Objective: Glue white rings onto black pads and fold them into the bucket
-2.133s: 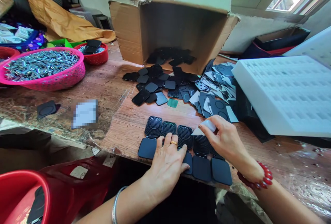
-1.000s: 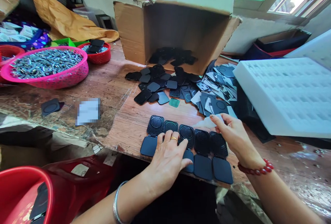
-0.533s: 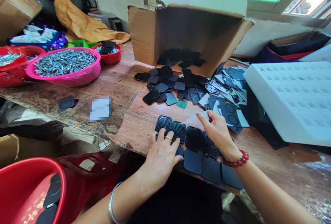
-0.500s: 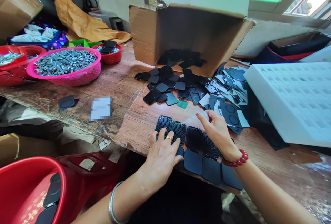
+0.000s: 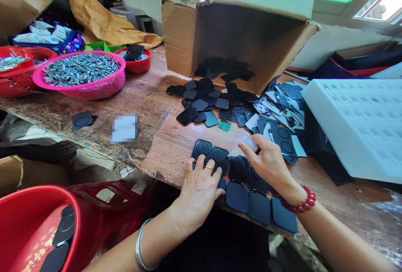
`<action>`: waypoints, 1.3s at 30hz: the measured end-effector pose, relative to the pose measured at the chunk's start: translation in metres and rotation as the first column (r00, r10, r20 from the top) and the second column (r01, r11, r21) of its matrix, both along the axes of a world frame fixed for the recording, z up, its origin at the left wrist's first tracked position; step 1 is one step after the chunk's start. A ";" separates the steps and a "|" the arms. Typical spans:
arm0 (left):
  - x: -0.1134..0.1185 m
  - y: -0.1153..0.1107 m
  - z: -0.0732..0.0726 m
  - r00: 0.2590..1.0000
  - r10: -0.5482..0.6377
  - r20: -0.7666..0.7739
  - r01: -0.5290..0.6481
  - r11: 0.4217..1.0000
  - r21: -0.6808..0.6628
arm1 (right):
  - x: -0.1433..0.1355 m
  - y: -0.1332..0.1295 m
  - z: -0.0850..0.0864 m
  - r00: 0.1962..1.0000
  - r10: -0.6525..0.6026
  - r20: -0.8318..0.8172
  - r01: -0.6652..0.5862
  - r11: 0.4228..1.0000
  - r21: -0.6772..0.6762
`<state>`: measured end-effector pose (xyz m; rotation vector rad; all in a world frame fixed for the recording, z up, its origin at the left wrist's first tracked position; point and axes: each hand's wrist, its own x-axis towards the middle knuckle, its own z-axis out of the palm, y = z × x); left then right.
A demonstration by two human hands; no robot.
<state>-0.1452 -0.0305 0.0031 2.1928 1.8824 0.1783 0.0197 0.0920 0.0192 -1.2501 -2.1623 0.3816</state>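
Black hinged square cases lie opened in a row along the table's front edge, with ringed, ribbed halves point(image 5: 238, 169) at the back and smooth flat halves point(image 5: 259, 208) at the front. My left hand point(image 5: 201, 184), fingers spread, rests on the leftmost cases. My right hand point(image 5: 266, 161) is closed around a small translucent white bottle point(image 5: 250, 145). Its narrow tip points left, close above the second case from the left. Part of the rightmost case is hidden under my right hand.
Behind the row, black pieces point(image 5: 201, 104) spill from a cardboard box point(image 5: 179, 39). Cut dark sheets point(image 5: 284, 138) and a white foam tray point(image 5: 354, 125) lie at right. A pink basket point(image 5: 78, 89) of metal parts stands at left, a red bucket point(image 5: 73, 221) below.
My right hand and the bottle have shifted slightly right and the bottle shows more clearly. My left hand stays on the cases. The whole view has moved a little.
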 end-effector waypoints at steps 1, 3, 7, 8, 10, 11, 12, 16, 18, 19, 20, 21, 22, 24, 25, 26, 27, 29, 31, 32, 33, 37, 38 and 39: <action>0.000 0.000 0.000 1.000 0.000 -0.001 0.000 1.000 0.001 | 0.001 -0.003 0.002 1.000 0.019 0.018 -0.019 1.000 -0.002; 0.001 -0.001 -0.001 1.000 -0.001 -0.007 0.001 1.000 0.004 | 0.001 -0.009 0.004 0.998 0.048 0.041 -0.046 0.998 -0.034; 0.001 -0.001 -0.001 1.000 0.001 -0.024 -0.001 1.000 0.008 | -0.012 -0.017 0.005 0.994 0.104 0.037 -0.101 0.992 -0.078; 0.001 -0.001 -0.001 1.000 0.003 -0.027 -0.002 1.000 0.009 | -0.016 -0.018 0.005 0.993 0.118 0.030 -0.116 0.990 -0.075; 0.001 -0.001 -0.002 1.000 -0.001 -0.023 0.002 1.000 0.006 | -0.026 -0.016 0.003 0.990 0.143 0.019 -0.141 0.989 -0.052; 0.000 -0.001 -0.002 1.000 -0.002 -0.019 0.002 1.000 0.005 | -0.030 -0.015 0.002 0.988 0.151 0.014 -0.151 0.988 -0.033; 0.000 -0.001 -0.003 1.000 -0.004 -0.015 0.004 1.000 0.002 | -0.034 -0.012 0.001 0.987 0.158 0.012 -0.158 0.987 -0.010; -0.001 -0.001 -0.004 1.000 -0.009 -0.009 0.009 1.000 -0.011 | -0.040 0.001 -0.002 0.987 0.158 0.026 -0.160 0.985 0.060; -0.001 -0.002 -0.005 1.000 -0.010 -0.011 0.010 1.000 -0.002 | -0.038 0.006 -0.003 0.988 0.148 0.041 -0.151 0.986 0.074; -0.001 -0.002 -0.005 1.000 -0.009 -0.012 0.009 1.000 0.006 | -0.036 0.008 -0.003 0.989 0.143 0.044 -0.146 0.986 0.078; 0.000 -0.002 -0.006 1.000 -0.007 -0.011 0.007 1.000 0.014 | -0.033 0.010 -0.003 0.989 0.139 0.046 -0.143 0.986 0.081; 0.000 -0.003 -0.007 1.000 -0.003 -0.010 0.003 1.000 0.022 | -0.030 0.010 -0.002 0.990 0.133 0.049 -0.137 0.987 0.082; 0.000 -0.003 -0.008 1.000 0.001 -0.005 -0.001 1.000 0.030 | -0.026 0.010 -0.002 0.991 0.123 0.055 -0.127 0.988 0.084; -0.001 -0.004 -0.008 1.000 0.008 0.007 -0.008 0.999 0.044 | -0.018 0.009 -0.001 0.994 0.093 0.062 -0.098 0.992 0.083; -0.001 -0.004 -0.008 1.000 0.011 0.012 -0.012 0.999 0.046 | -0.014 0.008 0.000 0.995 0.075 0.062 -0.080 0.994 0.078; -0.001 -0.003 -0.007 1.000 0.013 0.016 -0.014 0.999 0.044 | -0.010 0.006 0.000 0.997 0.057 0.056 -0.061 0.996 0.067; -0.001 -0.003 -0.007 1.000 0.012 0.019 -0.013 0.999 0.040 | -0.007 0.005 0.001 0.998 0.039 0.045 -0.041 0.998 0.049; 0.000 -0.003 -0.005 1.000 0.011 0.019 -0.012 0.999 0.032 | 0.000 0.003 0.001 1.000 -0.009 0.021 0.009 1.000 -0.012; 0.002 -0.003 -0.003 1.000 0.016 0.020 -0.016 1.000 0.023 | 0.006 0.003 0.000 0.996 -0.090 -0.024 0.086 0.988 -0.129; 0.002 -0.003 -0.003 0.999 0.022 0.026 -0.023 1.000 0.018 | 0.009 0.004 0.000 0.990 -0.131 -0.051 0.119 0.973 -0.197; 0.002 -0.003 -0.002 0.999 0.028 0.040 -0.029 1.000 0.013 | 0.011 0.005 0.000 0.983 -0.166 -0.080 0.141 0.956 -0.257; -0.007 -0.005 0.001 0.992 0.051 0.115 -0.055 0.998 0.031 | 0.010 0.009 -0.001 0.966 -0.190 -0.175 0.115 0.924 -0.366; -0.012 -0.006 0.002 0.991 0.067 0.119 -0.073 0.996 0.043 | 0.006 0.009 -0.001 0.964 -0.182 -0.193 0.099 0.922 -0.375; -0.017 -0.007 0.002 0.989 0.093 0.112 -0.099 0.994 0.054 | 0.002 0.010 -0.001 0.963 -0.173 -0.208 0.083 0.920 -0.382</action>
